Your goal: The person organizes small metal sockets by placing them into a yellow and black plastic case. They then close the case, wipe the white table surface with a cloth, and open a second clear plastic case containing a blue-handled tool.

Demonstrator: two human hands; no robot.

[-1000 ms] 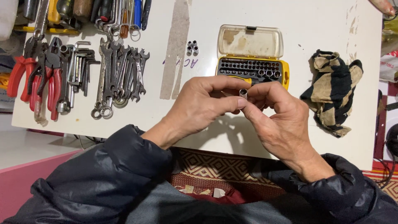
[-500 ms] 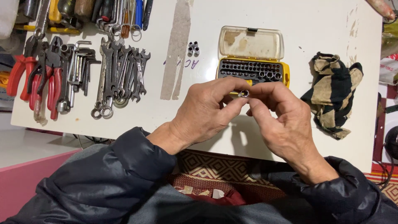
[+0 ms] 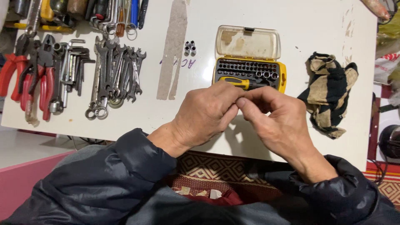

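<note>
My left hand (image 3: 204, 114) and my right hand (image 3: 279, 121) meet fingertip to fingertip just above the white table's (image 3: 137, 121) near edge. Both thumbs and forefingers are pinched together. The small metal socket seen between them earlier is now hidden inside the pinch. Right behind my fingers lies an open yellow bit case (image 3: 283, 79) with its clear lid (image 3: 248, 41) folded back. It holds rows of dark bits, a few shiny sockets and a yellow-and-black screwdriver handle (image 3: 235, 82).
Several loose small sockets (image 3: 190, 47) lie left of the case. Spanners (image 3: 116, 75), hex keys (image 3: 75, 66) and red-handled pliers (image 3: 25, 79) cover the table's left part. A striped black-and-tan cloth (image 3: 329, 93) lies at the right. A woven mat (image 3: 216, 166) shows below the table edge.
My fingers have closed over the socket, which showed between the fingertips before. Both hands have sunk slightly toward me, uncovering the screwdriver handle in the case.
</note>
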